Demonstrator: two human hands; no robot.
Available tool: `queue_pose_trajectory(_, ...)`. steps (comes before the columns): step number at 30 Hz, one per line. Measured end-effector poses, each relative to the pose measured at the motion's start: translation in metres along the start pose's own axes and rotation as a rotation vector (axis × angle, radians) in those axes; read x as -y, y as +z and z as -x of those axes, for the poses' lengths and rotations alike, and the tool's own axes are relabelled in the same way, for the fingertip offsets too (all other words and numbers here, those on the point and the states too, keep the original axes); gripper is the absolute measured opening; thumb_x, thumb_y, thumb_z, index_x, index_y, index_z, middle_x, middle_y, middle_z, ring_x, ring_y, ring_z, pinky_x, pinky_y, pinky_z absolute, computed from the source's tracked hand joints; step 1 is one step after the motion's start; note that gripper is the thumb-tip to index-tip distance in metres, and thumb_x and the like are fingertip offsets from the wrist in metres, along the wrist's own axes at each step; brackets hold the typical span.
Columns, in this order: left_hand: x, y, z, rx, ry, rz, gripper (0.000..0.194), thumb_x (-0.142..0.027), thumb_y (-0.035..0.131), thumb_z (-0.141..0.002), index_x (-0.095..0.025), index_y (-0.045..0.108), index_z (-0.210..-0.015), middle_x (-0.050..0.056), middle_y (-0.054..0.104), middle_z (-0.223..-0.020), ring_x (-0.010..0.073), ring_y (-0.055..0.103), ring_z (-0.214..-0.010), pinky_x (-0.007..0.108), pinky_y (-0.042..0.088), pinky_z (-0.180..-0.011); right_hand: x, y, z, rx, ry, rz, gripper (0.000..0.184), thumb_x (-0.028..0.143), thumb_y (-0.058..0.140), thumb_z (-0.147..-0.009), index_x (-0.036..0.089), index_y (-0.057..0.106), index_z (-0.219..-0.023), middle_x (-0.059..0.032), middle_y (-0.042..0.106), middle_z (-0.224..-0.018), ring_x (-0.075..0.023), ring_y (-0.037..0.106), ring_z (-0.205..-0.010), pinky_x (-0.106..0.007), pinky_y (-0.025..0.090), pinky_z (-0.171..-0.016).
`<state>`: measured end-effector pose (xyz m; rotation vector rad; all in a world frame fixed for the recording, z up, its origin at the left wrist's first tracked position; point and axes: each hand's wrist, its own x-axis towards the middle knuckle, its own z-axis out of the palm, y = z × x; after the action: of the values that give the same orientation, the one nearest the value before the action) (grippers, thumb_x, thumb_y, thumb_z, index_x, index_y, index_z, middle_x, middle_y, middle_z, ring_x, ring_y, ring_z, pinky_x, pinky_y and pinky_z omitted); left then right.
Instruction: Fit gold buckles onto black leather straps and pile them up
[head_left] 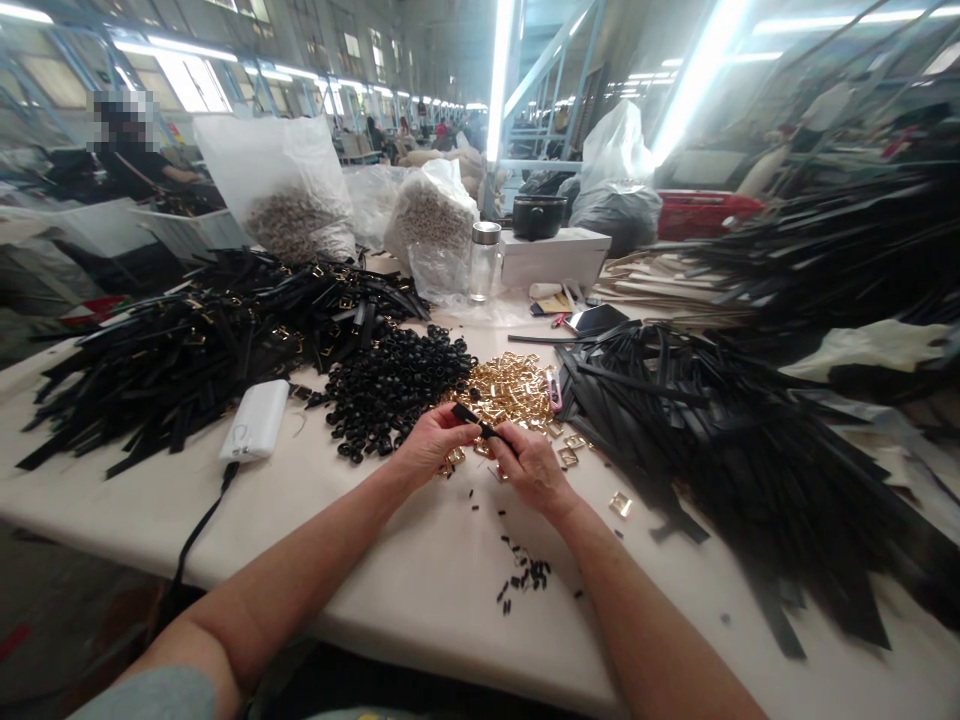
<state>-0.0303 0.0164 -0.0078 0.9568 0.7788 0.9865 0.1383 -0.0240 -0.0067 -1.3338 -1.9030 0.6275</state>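
Between both hands, over the table's middle, is a short black strap (pixel 466 413). My left hand (pixel 433 440) pinches it with thumb and fingers closed. My right hand (pixel 531 462) has its fingers closed round the strap's other end, which is mostly hidden. Just beyond the hands lies a heap of gold buckles (pixel 510 385), several of them loose near my right hand. A pile of small black loops (pixel 394 385) sits to the left of the buckles. Small black bits (pixel 529 572) are scattered nearer the table's front edge.
Black straps (pixel 652 400) are heaped at the right; straps with gold buckles (pixel 180 350) at the left. A white power bank (pixel 255 420) with a cable lies on the left. Behind stand a glass bottle (pixel 484 265), a white box (pixel 551 258) and plastic bags (pixel 431 220).
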Motion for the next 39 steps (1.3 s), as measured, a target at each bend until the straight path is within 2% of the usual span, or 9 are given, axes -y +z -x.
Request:
queue_pose_trajectory(7, -0.0061, 0.0006, 0.0016, -0.009, 0.03, -0.164, 0.031, -0.03, 0.088, -0.052, -0.013, 0.071, -0.071, 0.001, 0.069, -0.067, 0.0116, 0.059, -0.061, 0.026, 0.049, -0.064, -0.0006, -0.0012, 0.0002, 0.016, -0.025, 0.009, 0.022, 0.027, 0.046, -0.092, 0.021, 0.054, -0.073, 0.0018, 0.057, -0.06, -0.0128, 0.051, -0.056, -0.024, 0.035, -0.058)
queue_pose_trajectory(14, -0.0051, -0.0005, 0.0003, 0.025, -0.002, -0.167, 0.037, -0.033, 0.088, -0.05, -0.013, 0.073, -0.076, 0.005, 0.073, -0.074, 0.014, 0.062, -0.061, 0.028, 0.052, -0.062, 0.0013, -0.0018, 0.0, 0.036, -0.001, 0.029, 0.024, 0.027, 0.044, -0.093, 0.021, 0.052, -0.071, 0.0017, 0.056, -0.059, -0.0131, 0.051, -0.056, -0.024, 0.035, -0.058)
queue_pose_trajectory(21, -0.0044, -0.0013, 0.0012, -0.01, 0.026, -0.224, 0.034, -0.04, 0.083, -0.06, -0.013, 0.074, -0.079, 0.004, 0.071, -0.071, 0.0129, 0.061, -0.06, 0.027, 0.051, -0.063, -0.0007, -0.0025, -0.0007, 0.06, 0.038, 0.018, 0.024, 0.028, 0.044, -0.093, 0.021, 0.053, -0.073, 0.0007, 0.061, -0.064, -0.0126, 0.052, -0.056, -0.024, 0.035, -0.056)
queue_pose_trajectory(26, -0.0069, -0.0018, 0.0005, -0.069, 0.04, -0.203, 0.035, -0.039, 0.085, -0.056, -0.013, 0.071, -0.075, 0.002, 0.068, -0.068, 0.0119, 0.06, -0.06, 0.026, 0.05, -0.063, -0.002, -0.0038, -0.0002, 0.046, 0.092, 0.095, 0.018, 0.029, 0.047, -0.091, 0.02, 0.057, -0.078, 0.0015, 0.06, -0.061, -0.013, 0.053, -0.056, -0.024, 0.033, -0.056)
queue_pose_trajectory(31, -0.0071, -0.0025, -0.0004, -0.068, 0.033, -0.182, 0.035, -0.035, 0.086, -0.054, -0.013, 0.07, -0.075, 0.001, 0.067, -0.068, 0.0098, 0.057, -0.058, 0.024, 0.048, -0.06, -0.003, -0.0039, 0.0005, 0.035, 0.058, 0.08, 0.029, 0.033, 0.043, -0.094, 0.021, 0.051, -0.069, 0.0012, 0.059, -0.06, -0.0123, 0.051, -0.054, -0.024, 0.033, -0.056)
queue_pose_trajectory(39, -0.0003, -0.0012, -0.0008, -0.007, -0.111, -0.01, 0.035, -0.029, 0.089, -0.051, -0.012, 0.069, -0.074, 0.002, 0.066, -0.07, 0.0078, 0.054, -0.057, 0.022, 0.043, -0.058, -0.0031, -0.0018, -0.0002, 0.041, 0.041, 0.01, 0.029, 0.031, 0.044, -0.093, 0.022, 0.047, -0.066, 0.0023, 0.057, -0.057, -0.0118, 0.05, -0.052, -0.024, 0.035, -0.056)
